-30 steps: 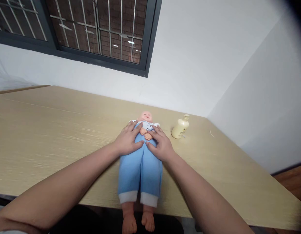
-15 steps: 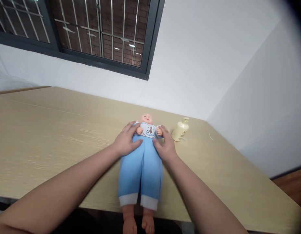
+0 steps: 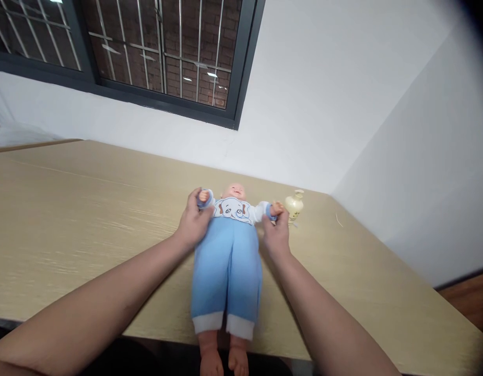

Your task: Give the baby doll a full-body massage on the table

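Note:
A baby doll [image 3: 226, 261] lies on its back on the wooden table [image 3: 108, 209], its feet reaching past the near edge. It wears light blue trousers with white cuffs and a white top with an animal face on the chest. My left hand [image 3: 195, 219] is closed around the doll's arm on the left, near its blue cuff. On the right, my right hand [image 3: 277, 232] grips the doll's other arm at the wrist. Both doll arms are spread out from its body. Just behind my right hand stands a cream pump bottle [image 3: 294, 204], partly covered by my fingers.
A thin pale strip [image 3: 339, 220] lies on the table at the right. White walls [image 3: 304, 104] border the table behind and to the right. A dark-framed window [image 3: 163, 57] with metal bars is above the back edge.
My hands have moved apart from the doll's belly, taking its arms outward. The animal face on its top now shows fully. My right hand has come in front of the bottle.

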Demonstrator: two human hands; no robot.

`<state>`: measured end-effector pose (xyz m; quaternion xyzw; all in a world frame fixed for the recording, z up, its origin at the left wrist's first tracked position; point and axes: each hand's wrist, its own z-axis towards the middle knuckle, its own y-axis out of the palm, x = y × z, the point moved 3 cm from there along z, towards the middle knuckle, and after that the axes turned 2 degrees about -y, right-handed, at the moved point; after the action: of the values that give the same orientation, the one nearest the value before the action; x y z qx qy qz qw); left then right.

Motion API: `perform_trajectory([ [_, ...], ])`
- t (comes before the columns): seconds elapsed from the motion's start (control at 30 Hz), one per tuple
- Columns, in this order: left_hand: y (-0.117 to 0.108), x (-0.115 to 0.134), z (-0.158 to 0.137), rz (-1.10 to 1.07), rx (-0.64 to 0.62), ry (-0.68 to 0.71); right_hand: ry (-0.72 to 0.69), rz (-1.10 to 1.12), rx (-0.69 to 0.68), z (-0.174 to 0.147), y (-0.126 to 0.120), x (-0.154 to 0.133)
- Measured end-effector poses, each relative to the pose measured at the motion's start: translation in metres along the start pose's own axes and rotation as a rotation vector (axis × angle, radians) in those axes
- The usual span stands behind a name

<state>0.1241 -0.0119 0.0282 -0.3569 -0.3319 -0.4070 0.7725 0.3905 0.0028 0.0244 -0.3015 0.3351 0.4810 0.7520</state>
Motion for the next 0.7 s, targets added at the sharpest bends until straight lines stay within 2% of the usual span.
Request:
perform_trajectory([
  [0.13,0.009,0.027,-0.013,0.246,-0.299,0.282,-0.285,-0.286,-0.320,-0.019,0.014,-0.029],
  [0.23,0.014,0.029,-0.016,0.406,-0.414,0.324,-0.345,-0.367,-0.414,-0.023,0.018,-0.037],
  [0.47,0.017,0.033,-0.016,0.517,-0.452,0.399,-0.340,-0.421,-0.503,-0.024,0.021,-0.039],
  [0.7,0.016,0.041,-0.013,0.486,-0.475,0.425,-0.352,-0.474,-0.524,-0.026,0.023,-0.032],
])
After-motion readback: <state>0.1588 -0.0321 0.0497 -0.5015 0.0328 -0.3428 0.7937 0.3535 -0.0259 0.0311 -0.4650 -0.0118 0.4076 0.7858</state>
